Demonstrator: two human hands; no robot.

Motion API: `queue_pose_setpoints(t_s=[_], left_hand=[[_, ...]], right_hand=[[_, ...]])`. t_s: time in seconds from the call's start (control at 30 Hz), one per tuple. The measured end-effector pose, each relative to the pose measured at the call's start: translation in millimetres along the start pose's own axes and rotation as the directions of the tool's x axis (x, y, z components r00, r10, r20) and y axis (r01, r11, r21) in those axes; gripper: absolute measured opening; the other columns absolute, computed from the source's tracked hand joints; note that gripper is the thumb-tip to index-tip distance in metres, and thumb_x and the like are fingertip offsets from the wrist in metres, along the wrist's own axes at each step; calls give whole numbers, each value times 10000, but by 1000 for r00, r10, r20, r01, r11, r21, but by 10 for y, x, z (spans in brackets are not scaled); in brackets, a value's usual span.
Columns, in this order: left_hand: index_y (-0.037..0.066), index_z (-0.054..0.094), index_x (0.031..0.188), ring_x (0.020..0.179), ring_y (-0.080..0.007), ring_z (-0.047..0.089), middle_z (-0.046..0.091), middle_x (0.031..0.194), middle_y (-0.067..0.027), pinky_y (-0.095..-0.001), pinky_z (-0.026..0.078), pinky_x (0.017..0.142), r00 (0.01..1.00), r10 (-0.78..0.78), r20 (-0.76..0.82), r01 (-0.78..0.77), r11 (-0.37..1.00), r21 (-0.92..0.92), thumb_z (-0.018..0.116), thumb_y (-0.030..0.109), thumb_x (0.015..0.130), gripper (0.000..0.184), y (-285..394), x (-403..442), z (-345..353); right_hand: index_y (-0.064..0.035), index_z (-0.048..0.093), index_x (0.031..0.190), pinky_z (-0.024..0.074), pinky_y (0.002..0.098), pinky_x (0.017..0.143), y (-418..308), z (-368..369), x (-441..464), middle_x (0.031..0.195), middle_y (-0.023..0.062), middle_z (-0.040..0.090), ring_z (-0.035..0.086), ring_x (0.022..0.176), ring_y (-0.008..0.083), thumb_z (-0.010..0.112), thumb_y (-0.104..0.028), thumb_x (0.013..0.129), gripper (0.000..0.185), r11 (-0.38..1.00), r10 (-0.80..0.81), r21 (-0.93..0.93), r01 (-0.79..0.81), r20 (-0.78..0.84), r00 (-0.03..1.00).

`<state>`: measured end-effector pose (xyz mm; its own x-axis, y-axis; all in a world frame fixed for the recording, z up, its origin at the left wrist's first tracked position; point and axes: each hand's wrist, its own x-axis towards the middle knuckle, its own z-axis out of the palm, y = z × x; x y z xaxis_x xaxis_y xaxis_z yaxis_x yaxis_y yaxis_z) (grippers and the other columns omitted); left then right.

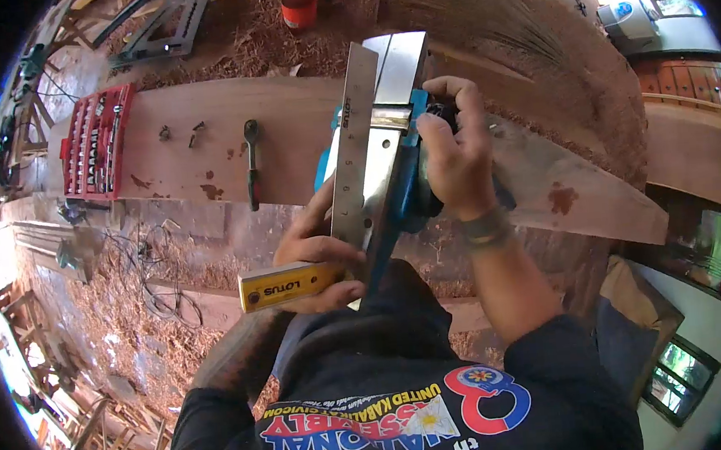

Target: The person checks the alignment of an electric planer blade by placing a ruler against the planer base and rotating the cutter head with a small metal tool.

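The square (pixel 349 188) is clamped in the left hand's fingers (pixel 310 249), its blade held along the blue planer (pixel 405 176). The planer's front is gripped by the right hand's fingers (pixel 471 113).

- Left hand (pixel 317 257): fingers partly hidden behind the blade of the square (pixel 351 155).
- Planer (pixel 406 190): one side partly covered by the square, the other by the right hand (pixel 464 151).
- Black knob (pixel 443 116): largely obscured by the same hand; details not readable.
- Board (pixel 180 162): middle stretch hidden behind the planer; whether both visible parts join cannot be told.
- Two small parts (pixel 164 133), between the board's left end and its middle: too small to identify.
- Bottle (pixel 300 13), beyond the board's far edge: top cut off.
- Shirt (pixel 372 391): cut off by the bottom edge.
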<state>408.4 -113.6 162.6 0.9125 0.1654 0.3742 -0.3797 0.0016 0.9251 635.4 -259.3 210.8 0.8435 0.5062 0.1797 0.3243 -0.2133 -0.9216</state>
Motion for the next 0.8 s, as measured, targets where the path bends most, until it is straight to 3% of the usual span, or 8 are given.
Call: queue_pose_setpoints(t_s=[0.13, 0.23, 0.47, 0.6, 0.73, 0.8], left_hand=[[115, 831, 1093, 1595, -542, 404, 186, 1797, -356, -552, 471, 1202, 1000, -16, -18, 15, 998, -61, 942, 300, 868, 312, -66, -11, 54], [120, 837, 1072, 1594, -552, 397, 142, 1810, -349, -563, 461, 1213, 1000, -27, 6, 28, 995, -91, 947, 311, 878, 294, -70, 10, 62], [106, 835, 1064, 1600, -572, 367, 88, 1819, -351, -574, 435, 1232, 998, 42, 48, -39, 998, -55, 960, 321, 877, 311, -134, 59, 38], [89, 832, 1055, 1597, -583, 361, 89, 1813, -366, -584, 422, 1238, 999, 40, 34, -36, 995, -94, 963, 318, 873, 320, -148, 69, 66], [85, 829, 1052, 1586, -592, 375, 106, 1806, -376, -581, 421, 1238, 999, 29, 25, -26, 996, -88, 963, 319, 869, 326, -137, 76, 73], [85, 827, 1050, 1580, -593, 386, 114, 1804, -378, -577, 426, 1234, 999, 34, 27, -32, 996, -80, 964, 322, 866, 329, -140, 83, 67]], right_hand=[[-6, 634, 1218, 520, 368, 940, -45, -9, 5, 1131, 147, 630, 608, 1004, 246, 620, -83, 902, 326, 997, -66, -47, 66, 10, 998], [-2, 639, 1204, 520, 369, 950, 42, -57, 45, 1159, 151, 619, 609, 1021, 268, 636, -75, 881, 331, 996, -77, -29, 79, 68, 995], [40, 664, 1103, 526, 408, 964, 4, -83, 40, 1213, 177, 624, 617, 1052, 349, 648, -22, 839, 272, 950, -212, -206, 235, 126, 969], [34, 663, 1139, 525, 410, 973, 87, -88, 44, 1218, 176, 631, 621, 1066, 350, 651, -46, 847, 303, 929, -288, -209, 306, 116, 951], [12, 658, 1190, 524, 404, 981, 157, -62, 51, 1197, 169, 642, 625, 1068, 336, 655, -85, 856, 348, 976, -201, -74, 206, 64, 977], [5, 659, 1200, 523, 393, 980, 183, -57, 52, 1182, 160, 646, 627, 1062, 313, 653, -87, 857, 355, 966, -235, -97, 239, 57, 970]])
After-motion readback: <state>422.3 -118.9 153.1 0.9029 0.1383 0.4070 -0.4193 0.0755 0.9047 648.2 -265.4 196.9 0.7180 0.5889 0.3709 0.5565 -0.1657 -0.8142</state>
